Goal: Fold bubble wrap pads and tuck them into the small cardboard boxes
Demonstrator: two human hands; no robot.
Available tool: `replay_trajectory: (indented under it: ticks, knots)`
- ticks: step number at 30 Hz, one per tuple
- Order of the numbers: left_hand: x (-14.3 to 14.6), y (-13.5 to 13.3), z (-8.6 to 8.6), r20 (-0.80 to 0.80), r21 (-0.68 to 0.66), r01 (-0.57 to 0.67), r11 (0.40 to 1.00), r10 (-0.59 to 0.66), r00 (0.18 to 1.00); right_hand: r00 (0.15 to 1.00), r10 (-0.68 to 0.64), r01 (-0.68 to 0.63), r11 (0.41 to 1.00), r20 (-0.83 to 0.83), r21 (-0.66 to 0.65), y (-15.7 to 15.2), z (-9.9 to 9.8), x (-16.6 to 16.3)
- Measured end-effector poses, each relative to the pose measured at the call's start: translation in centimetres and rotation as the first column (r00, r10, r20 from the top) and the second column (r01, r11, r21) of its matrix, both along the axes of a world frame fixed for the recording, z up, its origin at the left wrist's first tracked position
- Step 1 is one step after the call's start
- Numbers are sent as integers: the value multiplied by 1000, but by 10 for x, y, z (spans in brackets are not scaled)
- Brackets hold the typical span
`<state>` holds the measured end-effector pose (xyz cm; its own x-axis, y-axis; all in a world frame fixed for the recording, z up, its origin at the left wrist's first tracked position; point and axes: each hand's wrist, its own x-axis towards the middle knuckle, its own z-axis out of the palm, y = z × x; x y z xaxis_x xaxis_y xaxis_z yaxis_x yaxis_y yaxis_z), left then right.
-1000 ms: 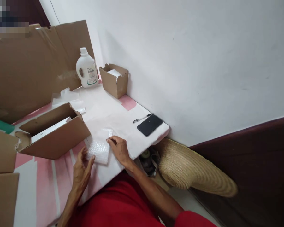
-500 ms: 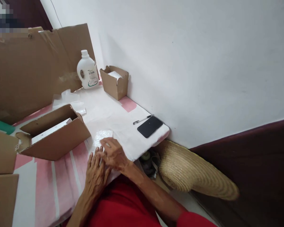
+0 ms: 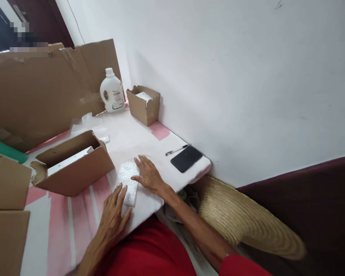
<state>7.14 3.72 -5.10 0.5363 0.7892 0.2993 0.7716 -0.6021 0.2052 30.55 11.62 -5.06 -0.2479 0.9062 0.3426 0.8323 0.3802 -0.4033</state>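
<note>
A small bubble-wrap pouch (image 3: 128, 178) lies flat near the front edge of the cloth-covered table (image 3: 126, 134). My left hand (image 3: 114, 211) is at its lower left side, fingers spread and the fingertips close to its edge. At its right side is my right hand (image 3: 149, 175), open, with the thumb over the pouch and the fingers by its upper right corner. Neither hand grips anything. Left of the pouch stands an open cardboard box (image 3: 74, 172) with flat white items (image 3: 70, 161) inside.
A black phone (image 3: 186, 158) and a pen (image 3: 176, 150) lie to the right. Farther back stand a small cardboard box (image 3: 143, 107), a white jug (image 3: 112, 92) and a tall cardboard sheet (image 3: 54, 92). Clear plastic bags (image 3: 89, 123) lie behind the open box. A straw hat (image 3: 241, 214) is below the table's right edge.
My hands, overlapping on the pouch before, have moved apart to its two sides, uncovering more of it. The whole view has shifted slightly.
</note>
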Motion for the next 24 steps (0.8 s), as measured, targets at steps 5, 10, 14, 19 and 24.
replay_trajectory:
  ticks: [5, 10, 14, 19, 24]
  knots:
    - [-17, 19, 6, -105, 122, 179, 976, -166, 980, 962, 234, -215, 966, -139, 141, -43, 9, 0]
    - [-10, 29, 14, -148, 261, 267, 928, -235, 961, 927, 369, -367, 929, -63, 37, -71, 1, -9]
    - [-1, 25, 39, -74, 233, 278, 932, -268, 961, 929, 344, -334, 938, -138, 92, -79, -3, -13]
    - [7, 20, 77, 122, 207, 183, 961, -211, 970, 874, 180, -185, 982, -452, 33, -82, 7, -21]
    - [15, 20, 77, 211, 282, 46, 958, -108, 971, 762, -169, 32, 974, -625, -224, -57, 14, -24]
